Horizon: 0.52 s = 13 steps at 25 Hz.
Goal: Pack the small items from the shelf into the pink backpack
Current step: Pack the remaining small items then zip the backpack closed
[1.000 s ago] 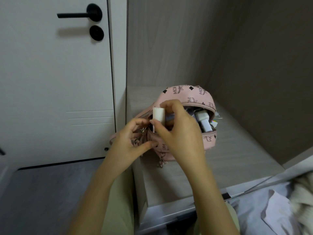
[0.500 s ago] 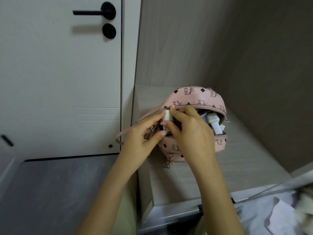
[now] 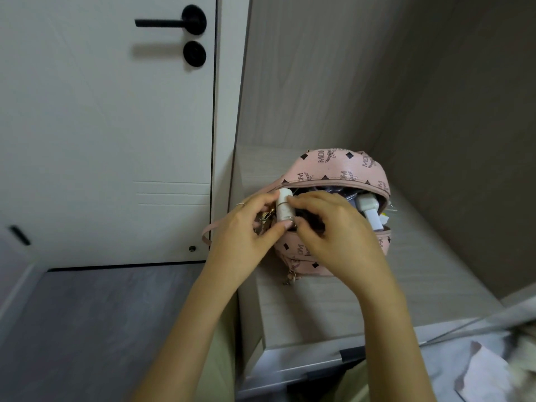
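The pink backpack (image 3: 333, 166) with a dark logo print lies on the wooden shelf (image 3: 420, 280), its top zipped open toward me. A small white cylinder (image 3: 283, 206) sits at the left end of the opening. My right hand (image 3: 333, 233) pinches the cylinder from the right with its fingertips. My left hand (image 3: 246, 227) holds the backpack's left edge beside the cylinder, its thumb against the cylinder's lower end. A white charger block (image 3: 369, 208) and other small things show inside the bag.
A white door (image 3: 116, 126) with a black handle (image 3: 174, 23) stands to the left of the shelf. Wood-grain walls close in the shelf at the back and right. Crumpled fabric (image 3: 487, 369) lies at the lower right.
The white cylinder has gone from held upright above the bag down into the left end of the opening. Both hands moved in with it.
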Motion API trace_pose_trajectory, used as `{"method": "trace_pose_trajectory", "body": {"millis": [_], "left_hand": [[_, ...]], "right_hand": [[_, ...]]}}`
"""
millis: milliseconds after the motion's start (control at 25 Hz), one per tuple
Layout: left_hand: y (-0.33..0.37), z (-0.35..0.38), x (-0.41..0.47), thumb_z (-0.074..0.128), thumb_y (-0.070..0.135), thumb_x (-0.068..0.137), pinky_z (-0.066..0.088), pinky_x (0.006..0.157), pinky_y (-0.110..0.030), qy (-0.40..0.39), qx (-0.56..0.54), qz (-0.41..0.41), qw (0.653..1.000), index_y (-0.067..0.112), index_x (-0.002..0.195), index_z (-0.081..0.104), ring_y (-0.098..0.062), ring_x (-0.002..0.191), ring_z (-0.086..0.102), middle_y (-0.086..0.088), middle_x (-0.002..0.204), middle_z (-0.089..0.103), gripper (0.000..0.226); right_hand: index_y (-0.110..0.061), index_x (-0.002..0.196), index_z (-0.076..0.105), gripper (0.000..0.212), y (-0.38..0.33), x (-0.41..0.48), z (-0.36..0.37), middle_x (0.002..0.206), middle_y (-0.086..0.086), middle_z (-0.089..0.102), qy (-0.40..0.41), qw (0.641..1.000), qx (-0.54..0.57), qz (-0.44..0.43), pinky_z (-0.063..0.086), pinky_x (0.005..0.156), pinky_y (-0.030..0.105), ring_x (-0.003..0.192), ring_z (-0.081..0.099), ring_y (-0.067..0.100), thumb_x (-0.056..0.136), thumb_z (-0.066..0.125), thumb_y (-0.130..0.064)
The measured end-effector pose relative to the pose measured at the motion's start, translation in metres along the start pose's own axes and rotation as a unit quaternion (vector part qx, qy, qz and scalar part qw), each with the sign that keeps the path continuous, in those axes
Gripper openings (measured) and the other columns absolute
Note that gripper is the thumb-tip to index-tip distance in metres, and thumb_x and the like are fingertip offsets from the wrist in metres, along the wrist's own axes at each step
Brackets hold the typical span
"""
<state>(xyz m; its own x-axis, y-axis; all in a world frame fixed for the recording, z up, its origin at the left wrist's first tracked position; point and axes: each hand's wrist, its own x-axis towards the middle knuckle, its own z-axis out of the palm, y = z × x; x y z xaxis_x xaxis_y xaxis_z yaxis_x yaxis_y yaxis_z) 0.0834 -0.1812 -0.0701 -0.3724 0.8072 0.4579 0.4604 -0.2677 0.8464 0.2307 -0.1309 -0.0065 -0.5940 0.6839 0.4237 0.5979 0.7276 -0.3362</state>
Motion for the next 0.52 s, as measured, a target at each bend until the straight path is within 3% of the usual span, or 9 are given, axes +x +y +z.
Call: {"method": "trace_pose_trajectory", "body": {"millis": [120, 360, 520], "left_hand": [[0.001, 0.000, 0.001, 0.070, 0.032, 0.080, 0.054, 0.077, -0.036, 0.028, 0.010, 0.011, 1.000, 0.016, 0.109, 0.066, -0.007, 0.097, 0.061, 0.006, 0.106, 0.063, 0.033], [0.002, -0.002, 0.005, 0.071, 0.037, 0.078, 0.051, 0.075, -0.031, 0.042, 0.021, 0.009, 0.999, 0.016, 0.098, 0.069, -0.003, 0.090, 0.059, 0.007, 0.100, 0.060, 0.029], [0.006, 0.005, 0.015, 0.069, 0.039, 0.075, 0.053, 0.077, -0.041, 0.055, -0.034, -0.033, 0.997, 0.016, 0.084, 0.064, -0.011, 0.088, 0.062, 0.003, 0.091, 0.062, 0.025]], "right_hand": [[-0.028, 0.122, 0.062, 0.038, 0.000, 0.001, 0.000, 0.119, -0.015, 0.061, -0.024, 1.000, -0.007, -0.013, 0.046, 0.085, 0.028, 0.110, 0.050, 0.009, 0.084, 0.059, -0.026], [-0.035, 0.117, 0.060, 0.036, -0.001, 0.002, 0.000, 0.110, -0.018, 0.063, -0.006, 1.000, -0.001, 0.009, 0.046, 0.080, 0.026, 0.104, 0.052, 0.007, 0.082, 0.059, -0.026], [-0.039, 0.123, 0.055, 0.043, -0.003, 0.003, -0.001, 0.118, -0.020, 0.060, -0.012, 1.000, -0.010, -0.016, 0.046, 0.082, 0.026, 0.108, 0.051, 0.007, 0.084, 0.058, -0.021]]}}
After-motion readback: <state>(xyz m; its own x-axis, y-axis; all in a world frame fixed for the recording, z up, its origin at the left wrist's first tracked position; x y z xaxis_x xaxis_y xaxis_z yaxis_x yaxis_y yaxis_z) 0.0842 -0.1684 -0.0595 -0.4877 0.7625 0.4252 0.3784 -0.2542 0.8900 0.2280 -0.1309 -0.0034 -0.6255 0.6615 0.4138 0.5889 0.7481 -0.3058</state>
